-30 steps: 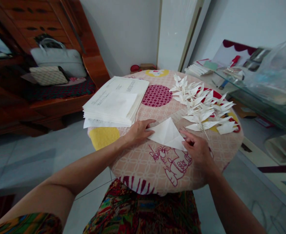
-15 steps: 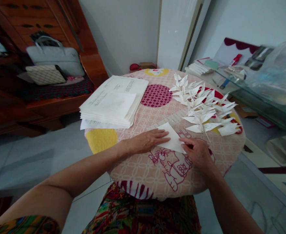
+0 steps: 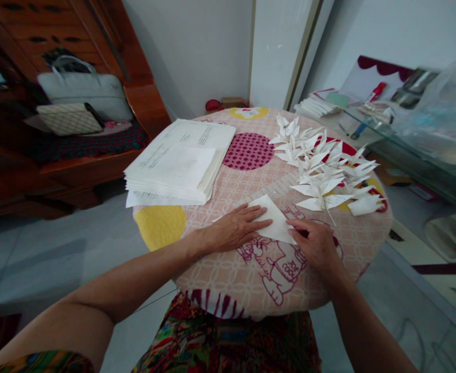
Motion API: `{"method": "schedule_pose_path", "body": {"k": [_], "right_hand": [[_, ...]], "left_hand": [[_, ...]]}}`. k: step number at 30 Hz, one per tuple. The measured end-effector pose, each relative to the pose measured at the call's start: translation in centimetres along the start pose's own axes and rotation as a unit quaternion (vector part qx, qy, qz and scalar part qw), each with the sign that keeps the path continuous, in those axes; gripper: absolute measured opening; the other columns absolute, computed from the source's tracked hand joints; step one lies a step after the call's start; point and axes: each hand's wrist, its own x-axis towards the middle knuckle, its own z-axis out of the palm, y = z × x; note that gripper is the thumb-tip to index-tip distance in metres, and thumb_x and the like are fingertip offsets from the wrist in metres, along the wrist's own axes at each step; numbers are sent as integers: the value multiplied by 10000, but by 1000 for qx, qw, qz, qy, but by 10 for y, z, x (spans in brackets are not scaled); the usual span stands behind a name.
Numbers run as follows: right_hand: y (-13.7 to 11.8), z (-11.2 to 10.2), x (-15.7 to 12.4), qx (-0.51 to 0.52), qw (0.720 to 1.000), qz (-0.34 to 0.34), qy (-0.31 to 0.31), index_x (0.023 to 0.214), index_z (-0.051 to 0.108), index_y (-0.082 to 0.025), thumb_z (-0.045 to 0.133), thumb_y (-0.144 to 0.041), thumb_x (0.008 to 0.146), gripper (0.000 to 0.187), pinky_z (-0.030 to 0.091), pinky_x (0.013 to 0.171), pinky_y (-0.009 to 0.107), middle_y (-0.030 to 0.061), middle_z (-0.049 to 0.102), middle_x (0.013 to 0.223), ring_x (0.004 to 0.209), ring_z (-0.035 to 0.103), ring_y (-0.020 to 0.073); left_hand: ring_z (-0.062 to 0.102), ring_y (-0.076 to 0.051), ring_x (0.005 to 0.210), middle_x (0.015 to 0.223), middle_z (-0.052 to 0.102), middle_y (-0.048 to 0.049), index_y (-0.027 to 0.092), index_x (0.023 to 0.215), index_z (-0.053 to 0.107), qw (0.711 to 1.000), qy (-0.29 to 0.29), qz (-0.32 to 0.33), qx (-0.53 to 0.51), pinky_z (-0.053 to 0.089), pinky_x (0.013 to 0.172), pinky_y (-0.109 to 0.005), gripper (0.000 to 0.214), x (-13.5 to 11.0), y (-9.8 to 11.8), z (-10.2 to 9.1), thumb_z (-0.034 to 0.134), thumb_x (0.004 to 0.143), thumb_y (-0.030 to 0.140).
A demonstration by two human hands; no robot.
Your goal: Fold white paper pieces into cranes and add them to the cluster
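Observation:
A folded white sheet of paper [image 3: 271, 221] lies on the round table, one corner pointing toward its far side. My left hand [image 3: 238, 227] rests flat over the left part of the sheet, fingers stretched out and slightly spread. At the sheet's right corner, my right hand [image 3: 314, 243] has its fingers curled, with thumb and index at the paper's edge. Beyond it sits a heap of folded white paper pieces with pointed tips [image 3: 323, 166]. To the left stands a thick stack of printed paper sheets [image 3: 173, 160].
A patterned pink cloth [image 3: 212, 274] covers the round table. On the right, a glass-topped stand [image 3: 418, 140] holds a plastic bag, papers and metal containers. A carved wooden bench [image 3: 96, 158] with a grey handbag [image 3: 86, 90] is at the left.
My left hand has slid slightly down and left over the sheet, its fingers a little more spread. My right hand stays at the right corner. The view has shifted slightly.

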Motion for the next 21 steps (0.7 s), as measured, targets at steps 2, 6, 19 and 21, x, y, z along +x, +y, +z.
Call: {"method": "schedule_pose_path", "body": {"k": [2,6,19,21], "right_hand": [[-2,-2,-1,1,1000,15,1,1035,795,-174,607,-246,798,311,536,772,373,96,793,894,785,722,254],[-3,-9,-6,1,999,44,-12,1018,796,-194,619,-238,781,299,526,729,361,71,784,847,766,713,250],[5,-24,-22,-21,997,75,-9,994,788,-152,628,-189,718,321,505,686,325,63,755,778,686,672,216],[2,-28,-23,-61,995,76,-9,938,790,-166,612,-155,703,294,491,671,328,64,747,748,673,662,221]], "left_hand": [[284,-263,1519,1636,301,-120,261,1540,372,1000,-6,5,1,220,1243,-488,506,-1,-1,0,418,1040,327],[254,-280,1528,1659,246,-98,316,1549,350,1000,-10,15,8,199,1243,-499,509,-2,-3,1,405,1044,353],[207,-343,1534,1685,171,-19,441,1523,360,999,-23,24,3,151,1236,-568,511,-3,3,-5,448,1019,423],[192,-357,1536,1689,144,-11,465,1516,357,999,-31,28,-2,145,1232,-586,510,-3,3,-6,453,1016,435]]}}
